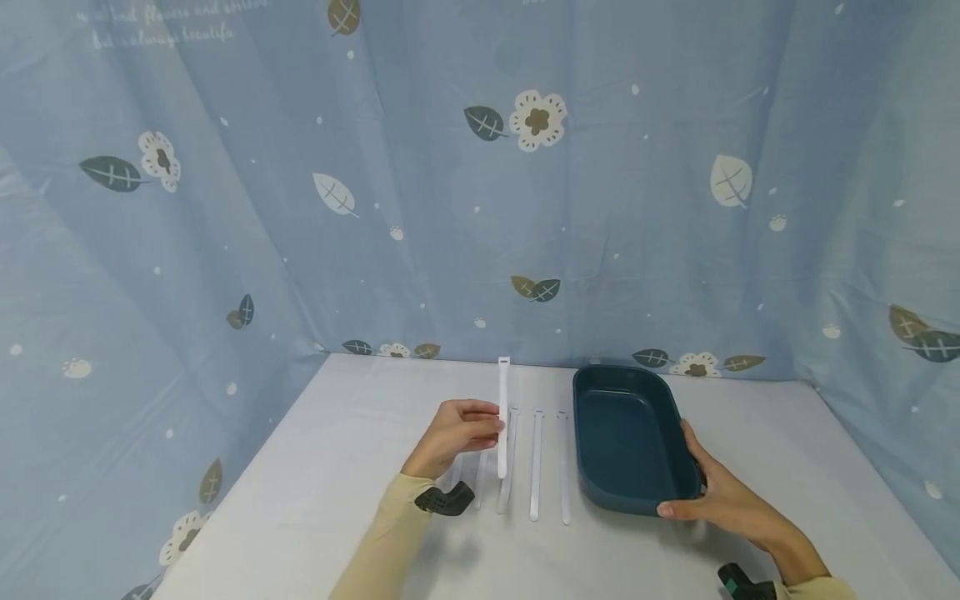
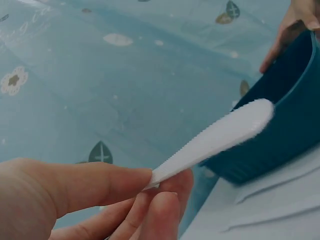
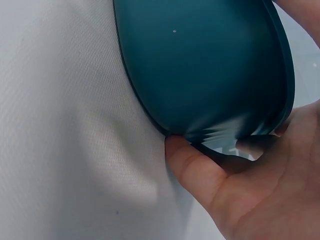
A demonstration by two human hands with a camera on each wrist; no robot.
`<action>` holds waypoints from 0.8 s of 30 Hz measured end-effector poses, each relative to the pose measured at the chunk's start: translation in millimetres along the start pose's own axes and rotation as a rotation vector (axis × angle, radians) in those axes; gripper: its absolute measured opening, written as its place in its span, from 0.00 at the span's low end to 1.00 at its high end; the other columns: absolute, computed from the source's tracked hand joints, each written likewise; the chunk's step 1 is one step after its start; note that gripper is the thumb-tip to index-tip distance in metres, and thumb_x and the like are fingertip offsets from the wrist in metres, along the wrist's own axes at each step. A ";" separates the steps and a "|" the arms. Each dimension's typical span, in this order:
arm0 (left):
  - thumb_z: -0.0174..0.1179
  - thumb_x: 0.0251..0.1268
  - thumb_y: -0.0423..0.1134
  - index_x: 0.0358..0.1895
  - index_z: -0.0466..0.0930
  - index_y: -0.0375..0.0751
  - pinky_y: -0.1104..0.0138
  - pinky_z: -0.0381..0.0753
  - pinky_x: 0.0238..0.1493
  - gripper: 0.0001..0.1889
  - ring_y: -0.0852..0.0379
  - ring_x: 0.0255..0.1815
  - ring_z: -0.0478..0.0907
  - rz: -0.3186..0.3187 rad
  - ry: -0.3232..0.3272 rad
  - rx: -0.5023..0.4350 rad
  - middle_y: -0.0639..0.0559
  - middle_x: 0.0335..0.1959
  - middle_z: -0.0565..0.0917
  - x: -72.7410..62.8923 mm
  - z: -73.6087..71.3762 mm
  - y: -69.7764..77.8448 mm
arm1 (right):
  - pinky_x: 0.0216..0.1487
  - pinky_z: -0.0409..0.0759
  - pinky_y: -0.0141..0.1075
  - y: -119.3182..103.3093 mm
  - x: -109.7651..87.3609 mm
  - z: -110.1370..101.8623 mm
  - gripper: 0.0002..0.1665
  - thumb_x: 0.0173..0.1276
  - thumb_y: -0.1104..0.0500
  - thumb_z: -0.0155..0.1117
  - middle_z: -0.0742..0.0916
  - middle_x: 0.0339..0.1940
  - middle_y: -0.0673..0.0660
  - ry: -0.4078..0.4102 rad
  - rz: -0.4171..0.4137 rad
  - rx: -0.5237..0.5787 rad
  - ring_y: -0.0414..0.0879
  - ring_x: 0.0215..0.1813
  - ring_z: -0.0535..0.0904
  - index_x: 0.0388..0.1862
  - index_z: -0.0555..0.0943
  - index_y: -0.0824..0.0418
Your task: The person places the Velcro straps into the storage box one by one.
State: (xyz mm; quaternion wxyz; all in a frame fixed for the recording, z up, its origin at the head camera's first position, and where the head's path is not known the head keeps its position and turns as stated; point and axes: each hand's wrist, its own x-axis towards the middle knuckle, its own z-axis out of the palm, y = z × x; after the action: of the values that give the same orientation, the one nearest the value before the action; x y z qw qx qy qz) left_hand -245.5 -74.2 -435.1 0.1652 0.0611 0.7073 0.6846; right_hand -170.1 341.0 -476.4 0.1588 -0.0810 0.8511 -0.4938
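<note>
My left hand (image 1: 456,435) pinches a white hook-and-loop cable tie (image 1: 503,383) between thumb and fingers, raised above the table. Its slotted end points up in the head view, and in the left wrist view its rounded tail (image 2: 245,122) reaches past the fingertips. To the right, my right hand (image 1: 731,500) grips a dark teal plastic bin (image 1: 622,433) at its near right corner, thumb at the front and fingers along the right side. The bin's inside looks bare in the head view. Several more white ties (image 1: 537,467) lie in a row between my hands, some partly hidden behind the left hand.
A white cloth covers the table (image 1: 322,467). Behind and beside it hangs a blue curtain (image 1: 420,208) printed with leaves and flowers. The bin stands near the table's back edge, close to the rightmost tie (image 1: 564,475).
</note>
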 end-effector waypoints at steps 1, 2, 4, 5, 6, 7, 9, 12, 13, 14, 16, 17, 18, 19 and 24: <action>0.69 0.65 0.33 0.60 0.77 0.22 0.71 0.89 0.41 0.23 0.62 0.34 0.86 0.003 -0.002 -0.005 0.48 0.41 0.88 0.2 1.9 0.9 | 0.64 0.47 0.87 -0.4 -0.3 -0.1 0.76 0.66 0.55 0.73 0.30 0.84 0.69 -0.001 0.001 -0.001 0.82 0.81 0.28 0.83 0.19 0.49; 0.69 0.65 0.33 0.59 0.78 0.22 0.71 0.89 0.41 0.23 0.62 0.34 0.86 0.006 -0.005 -0.009 0.48 0.41 0.89 0.5 3.8 1.6 | 0.64 0.47 0.87 -0.9 -0.5 -0.1 0.76 0.66 0.55 0.73 0.29 0.84 0.69 -0.001 0.000 -0.001 0.82 0.81 0.28 0.83 0.19 0.49; 0.69 0.65 0.32 0.59 0.79 0.23 0.70 0.90 0.41 0.22 0.62 0.34 0.87 0.011 -0.007 -0.017 0.47 0.41 0.89 0.9 7.5 2.9 | 0.64 0.46 0.87 -2.0 -1.1 0.0 0.76 0.66 0.55 0.73 0.29 0.84 0.69 -0.002 -0.002 -0.001 0.82 0.81 0.27 0.83 0.19 0.50; 0.69 0.65 0.32 0.58 0.79 0.24 0.70 0.90 0.41 0.21 0.61 0.35 0.87 0.014 -0.007 -0.019 0.47 0.41 0.89 0.9 9.3 3.5 | 0.64 0.45 0.87 -2.6 -1.5 0.1 0.76 0.66 0.55 0.73 0.29 0.84 0.69 -0.004 -0.005 0.000 0.81 0.81 0.27 0.83 0.19 0.51; 0.69 0.65 0.32 0.58 0.79 0.24 0.70 0.90 0.42 0.21 0.61 0.35 0.87 0.016 -0.008 -0.021 0.47 0.41 0.89 0.8 11.2 4.2 | 0.64 0.45 0.87 -3.1 -1.9 0.2 0.76 0.66 0.55 0.73 0.29 0.84 0.69 -0.004 -0.007 0.002 0.81 0.81 0.27 0.83 0.19 0.51; 0.69 0.65 0.32 0.57 0.80 0.24 0.69 0.90 0.42 0.20 0.61 0.35 0.87 0.019 -0.009 -0.022 0.47 0.41 0.89 1.2 13.0 4.7 | 0.64 0.45 0.87 -3.6 -2.3 0.3 0.76 0.65 0.55 0.73 0.29 0.84 0.69 -0.003 -0.009 0.004 0.81 0.81 0.27 0.83 0.19 0.52; 0.69 0.65 0.32 0.57 0.80 0.25 0.69 0.90 0.43 0.20 0.61 0.35 0.88 0.024 -0.013 -0.024 0.46 0.41 0.89 1.7 16.8 6.1 | 0.65 0.44 0.87 -4.4 -3.0 0.2 0.76 0.65 0.55 0.73 0.29 0.84 0.69 -0.001 -0.013 0.009 0.81 0.81 0.27 0.83 0.19 0.52; 0.69 0.65 0.32 0.56 0.81 0.26 0.68 0.91 0.43 0.19 0.61 0.35 0.88 0.028 -0.017 -0.027 0.47 0.41 0.89 2.8 21.7 8.0 | 0.65 0.44 0.87 -4.9 -3.2 0.3 0.76 0.65 0.55 0.73 0.29 0.84 0.69 0.000 -0.014 0.010 0.81 0.81 0.27 0.83 0.19 0.52; 0.69 0.65 0.32 0.56 0.81 0.26 0.68 0.91 0.43 0.19 0.61 0.35 0.88 0.030 -0.019 -0.028 0.47 0.41 0.89 3.3 23.4 8.8 | 0.65 0.44 0.86 -5.0 -3.2 0.2 0.76 0.65 0.55 0.74 0.29 0.84 0.69 0.001 -0.013 0.009 0.81 0.81 0.27 0.83 0.19 0.52; 0.69 0.65 0.32 0.56 0.81 0.26 0.68 0.91 0.43 0.19 0.61 0.35 0.88 0.032 -0.020 -0.028 0.47 0.41 0.89 3.6 25.0 9.7 | 0.65 0.44 0.86 -5.1 -3.2 0.2 0.76 0.65 0.55 0.74 0.29 0.84 0.69 0.001 -0.012 0.008 0.81 0.81 0.27 0.83 0.19 0.52; 0.69 0.65 0.32 0.56 0.81 0.26 0.68 0.91 0.43 0.18 0.61 0.35 0.88 0.035 -0.023 -0.027 0.47 0.41 0.89 4.6 28.2 11.5 | 0.65 0.44 0.86 -5.3 -3.3 0.1 0.76 0.65 0.55 0.74 0.29 0.84 0.69 -0.001 -0.008 0.007 0.81 0.81 0.27 0.83 0.19 0.52; 0.69 0.65 0.32 0.56 0.81 0.26 0.68 0.91 0.43 0.18 0.61 0.35 0.88 0.035 -0.025 -0.027 0.46 0.41 0.89 5.1 29.7 12.4 | 0.65 0.43 0.87 -5.3 -3.3 0.0 0.76 0.65 0.55 0.74 0.29 0.84 0.69 -0.002 -0.005 0.008 0.81 0.81 0.27 0.83 0.19 0.52; 0.69 0.65 0.32 0.56 0.81 0.26 0.68 0.91 0.43 0.18 0.61 0.35 0.88 0.035 -0.028 -0.027 0.46 0.41 0.89 5.6 31.3 13.4 | 0.65 0.43 0.87 -5.2 -3.3 0.0 0.77 0.65 0.55 0.74 0.29 0.84 0.69 -0.002 -0.002 0.008 0.81 0.81 0.27 0.83 0.19 0.52; 0.69 0.65 0.32 0.56 0.81 0.27 0.68 0.91 0.44 0.18 0.60 0.35 0.88 0.036 -0.030 -0.027 0.46 0.42 0.89 6.2 32.8 14.3 | 0.65 0.44 0.87 -5.1 -3.2 0.0 0.77 0.65 0.55 0.74 0.29 0.84 0.69 -0.002 -0.001 0.006 0.81 0.81 0.27 0.83 0.19 0.52; 0.70 0.66 0.33 0.56 0.81 0.28 0.67 0.91 0.45 0.18 0.60 0.35 0.88 0.036 -0.036 -0.023 0.44 0.43 0.89 8.5 40.0 18.6 | 0.65 0.43 0.87 -4.1 -2.8 -0.1 0.77 0.65 0.54 0.74 0.29 0.84 0.69 -0.006 0.001 0.002 0.81 0.81 0.27 0.83 0.19 0.51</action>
State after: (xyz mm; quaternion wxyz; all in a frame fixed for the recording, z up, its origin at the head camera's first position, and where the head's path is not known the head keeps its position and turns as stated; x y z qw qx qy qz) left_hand -243.4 -32.6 -418.3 0.1662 0.0844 0.6950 0.6945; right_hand -167.6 340.0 -472.3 0.1614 -0.0821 0.8503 -0.4942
